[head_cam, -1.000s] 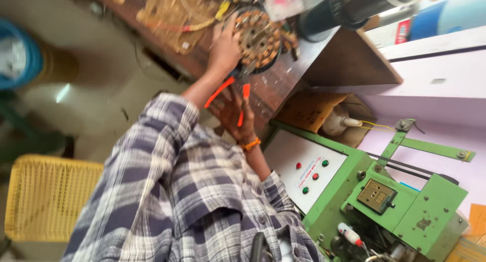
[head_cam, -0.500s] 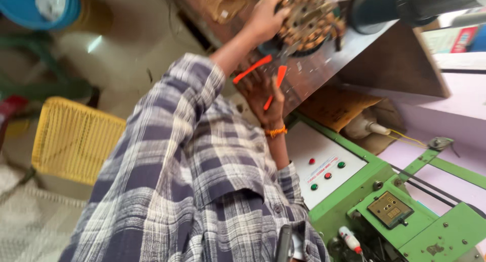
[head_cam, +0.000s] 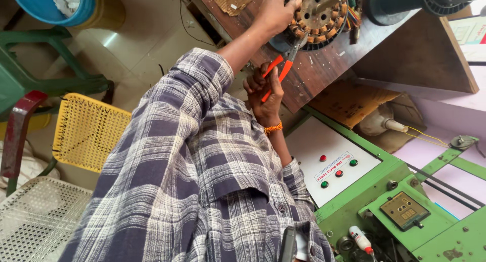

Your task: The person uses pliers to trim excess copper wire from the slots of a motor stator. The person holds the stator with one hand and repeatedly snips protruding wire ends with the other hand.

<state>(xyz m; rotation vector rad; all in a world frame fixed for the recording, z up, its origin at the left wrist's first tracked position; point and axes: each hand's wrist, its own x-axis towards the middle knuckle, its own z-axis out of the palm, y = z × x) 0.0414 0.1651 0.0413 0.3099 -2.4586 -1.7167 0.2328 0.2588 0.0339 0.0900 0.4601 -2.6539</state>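
Note:
A round motor stator (head_cam: 319, 11) with copper windings lies on a brown wooden bench (head_cam: 324, 69) at the top of the view. My left hand (head_cam: 273, 11) grips the stator's left rim, the checked sleeve rolled up behind it. My right hand (head_cam: 263, 97), with an orange band at the wrist, holds orange-handled pliers (head_cam: 281, 72) just below the bench edge. The pliers' jaws point up at the lower rim of the stator.
A green machine (head_cam: 405, 216) with a white button panel (head_cam: 334, 166) stands at lower right. A black cylinder (head_cam: 405, 1) lies beside the stator. Torn cardboard (head_cam: 349, 100) sits under the bench. A yellow mesh seat (head_cam: 88, 130), green stool (head_cam: 30, 74) and blue tub (head_cam: 50, 4) are at left.
The view has swung, so the bench and stator sit higher and further right. My left hand stays on the stator; my right hand keeps the pliers near its lower rim.

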